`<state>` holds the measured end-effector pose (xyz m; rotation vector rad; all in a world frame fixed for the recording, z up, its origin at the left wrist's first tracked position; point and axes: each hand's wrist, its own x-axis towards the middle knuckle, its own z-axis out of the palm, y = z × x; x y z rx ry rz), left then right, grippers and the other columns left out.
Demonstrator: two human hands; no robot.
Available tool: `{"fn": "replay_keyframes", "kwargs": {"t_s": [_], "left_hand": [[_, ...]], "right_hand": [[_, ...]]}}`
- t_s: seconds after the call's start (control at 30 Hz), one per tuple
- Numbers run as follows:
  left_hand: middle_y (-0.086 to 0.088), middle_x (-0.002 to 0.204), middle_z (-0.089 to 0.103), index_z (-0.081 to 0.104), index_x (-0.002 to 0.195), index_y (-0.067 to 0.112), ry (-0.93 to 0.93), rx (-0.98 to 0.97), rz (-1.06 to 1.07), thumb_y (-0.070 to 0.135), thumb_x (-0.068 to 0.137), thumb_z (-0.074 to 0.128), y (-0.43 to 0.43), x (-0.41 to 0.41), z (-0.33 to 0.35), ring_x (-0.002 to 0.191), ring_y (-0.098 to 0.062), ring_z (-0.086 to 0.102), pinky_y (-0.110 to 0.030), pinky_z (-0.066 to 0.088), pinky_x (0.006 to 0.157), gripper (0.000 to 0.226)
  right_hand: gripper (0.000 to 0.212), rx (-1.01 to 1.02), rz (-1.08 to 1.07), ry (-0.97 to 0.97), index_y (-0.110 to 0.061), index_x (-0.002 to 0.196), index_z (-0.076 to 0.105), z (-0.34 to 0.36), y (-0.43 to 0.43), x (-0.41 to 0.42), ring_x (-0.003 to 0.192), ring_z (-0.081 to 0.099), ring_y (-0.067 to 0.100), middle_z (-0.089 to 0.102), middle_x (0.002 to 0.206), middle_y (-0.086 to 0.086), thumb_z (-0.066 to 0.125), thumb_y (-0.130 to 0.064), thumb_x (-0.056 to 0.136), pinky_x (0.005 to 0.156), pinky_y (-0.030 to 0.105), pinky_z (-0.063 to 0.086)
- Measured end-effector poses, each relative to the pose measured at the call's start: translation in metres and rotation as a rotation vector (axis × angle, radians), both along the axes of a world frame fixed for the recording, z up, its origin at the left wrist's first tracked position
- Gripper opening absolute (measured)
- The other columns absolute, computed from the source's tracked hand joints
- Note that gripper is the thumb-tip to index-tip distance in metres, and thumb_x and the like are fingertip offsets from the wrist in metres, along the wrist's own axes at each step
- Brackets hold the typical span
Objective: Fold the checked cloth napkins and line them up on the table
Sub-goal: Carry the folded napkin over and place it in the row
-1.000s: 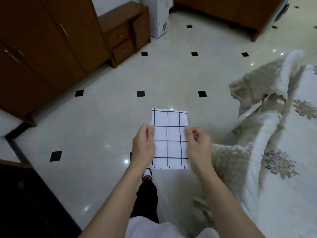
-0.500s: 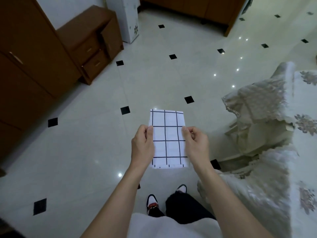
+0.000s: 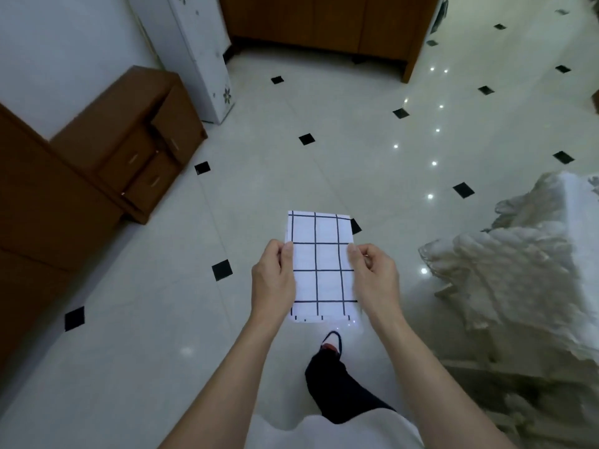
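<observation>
A folded white napkin with a black check pattern point(image 3: 321, 264) is held flat in the air above the tiled floor, at the centre of the view. My left hand point(image 3: 274, 280) pinches its left edge between thumb and fingers. My right hand point(image 3: 372, 277) pinches its right edge the same way. The napkin is a narrow rectangle, long side pointing away from me. No table shows in the view.
A brown drawer unit point(image 3: 136, 147) and wardrobe stand at the left, a white appliance point(image 3: 201, 56) behind them, brown cabinets point(image 3: 317, 24) at the back. Furniture under a cream lace cover point(image 3: 518, 270) fills the right. My foot point(image 3: 330, 345) steps on the pale tiled floor.
I have walked and turned across the room: the drawer unit and covered furniture shifted in view. Both hands keep the same hold on the folded napkin.
</observation>
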<state>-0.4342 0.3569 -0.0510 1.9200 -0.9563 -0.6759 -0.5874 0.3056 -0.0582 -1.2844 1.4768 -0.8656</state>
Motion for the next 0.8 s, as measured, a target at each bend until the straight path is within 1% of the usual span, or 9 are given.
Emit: {"fn": "replay_keyframes", "kwargs": {"t_s": [0.07, 0.1, 0.17, 0.3, 0.37, 0.43, 0.53, 0.7, 0.8], "left_hand": [[0.001, 0.064, 0.044, 0.045, 0.08, 0.009, -0.014, 0.001, -0.004, 0.03, 0.106, 0.043, -0.054, 0.003, 0.002, 0.057, -0.01, 0.035, -0.022, 0.031, 0.052, 0.034], [0.0, 0.064, 0.044, 0.045, 0.08, 0.008, -0.022, -0.003, -0.009, 0.03, 0.106, 0.043, -0.079, 0.004, 0.004, 0.056, -0.009, 0.034, -0.022, 0.031, 0.052, 0.034], [0.0, 0.063, 0.042, 0.044, 0.079, 0.008, -0.026, -0.01, -0.026, 0.029, 0.105, 0.044, -0.126, 0.005, 0.008, 0.056, -0.009, 0.033, -0.023, 0.03, 0.052, 0.034], [0.002, 0.062, 0.039, 0.042, 0.077, 0.011, -0.017, -0.029, -0.07, 0.029, 0.105, 0.044, -0.199, 0.001, 0.013, 0.055, -0.009, 0.03, -0.026, 0.029, 0.053, 0.033], [-0.001, 0.063, 0.041, 0.044, 0.078, 0.011, -0.009, -0.038, -0.105, 0.03, 0.105, 0.045, -0.233, 0.001, 0.014, 0.056, -0.01, 0.032, -0.029, 0.031, 0.055, 0.033], [-0.009, 0.065, 0.047, 0.046, 0.078, 0.012, -0.016, -0.034, -0.126, 0.03, 0.104, 0.046, -0.269, 0.001, 0.01, 0.058, -0.012, 0.036, -0.03, 0.033, 0.056, 0.032], [-0.016, 0.073, 0.056, 0.048, 0.077, 0.014, 0.006, -0.029, -0.146, 0.029, 0.104, 0.048, -0.323, 0.001, 0.003, 0.061, -0.013, 0.042, -0.028, 0.036, 0.057, 0.031], [-0.008, 0.073, 0.06, 0.05, 0.076, 0.018, 0.038, 0.009, -0.212, 0.028, 0.103, 0.049, -0.427, 0.008, -0.012, 0.062, -0.013, 0.046, -0.021, 0.036, 0.056, 0.03], [-0.012, 0.072, 0.059, 0.051, 0.076, 0.015, 0.034, 0.005, -0.29, 0.028, 0.104, 0.049, -0.501, 0.015, -0.018, 0.061, -0.014, 0.044, -0.021, 0.035, 0.056, 0.031]], "right_hand": [[0.025, -0.007, -0.002, 0.002, -0.018, 0.08, 0.064, 0.004, -0.052, 0.001, 0.054, 0.039, 0.007, 0.046, 0.055, -0.011, 0.057, -0.032, 0.099, 0.054, 0.023, 0.036], [0.024, -0.016, -0.005, 0.007, -0.018, 0.08, 0.063, 0.006, -0.076, 0.001, 0.052, 0.037, 0.006, 0.042, 0.052, -0.014, 0.057, -0.031, 0.1, 0.051, 0.021, 0.033], [0.025, -0.035, -0.018, 0.01, -0.017, 0.079, 0.062, 0.01, -0.121, 0.001, 0.051, 0.035, 0.005, 0.04, 0.049, -0.015, 0.057, -0.031, 0.1, 0.05, 0.019, 0.032], [0.027, -0.031, -0.069, 0.023, -0.019, 0.076, 0.06, 0.01, -0.186, -0.003, 0.05, 0.036, 0.004, 0.042, 0.049, -0.016, 0.057, -0.031, 0.1, 0.05, 0.017, 0.032], [0.027, -0.033, -0.095, 0.025, -0.02, 0.075, 0.06, 0.01, -0.218, -0.005, 0.049, 0.035, 0.005, 0.039, 0.049, -0.014, 0.057, -0.031, 0.1, 0.049, 0.016, 0.031], [0.027, -0.029, -0.125, 0.026, -0.02, 0.075, 0.06, 0.008, -0.249, -0.007, 0.049, 0.034, 0.005, 0.037, 0.049, -0.014, 0.057, -0.031, 0.1, 0.048, 0.016, 0.031], [0.028, -0.013, -0.169, 0.03, -0.018, 0.075, 0.06, 0.001, -0.296, -0.006, 0.048, 0.034, 0.005, 0.038, 0.048, -0.014, 0.058, -0.03, 0.1, 0.047, 0.017, 0.031], [0.028, 0.017, -0.253, 0.048, -0.019, 0.074, 0.059, -0.01, -0.384, -0.001, 0.048, 0.036, 0.005, 0.042, 0.047, -0.017, 0.057, -0.031, 0.099, 0.048, 0.016, 0.032], [0.027, 0.019, -0.317, 0.08, -0.019, 0.075, 0.06, -0.009, -0.448, 0.005, 0.049, 0.038, 0.004, 0.043, 0.047, -0.019, 0.057, -0.031, 0.099, 0.05, 0.016, 0.033]]}}
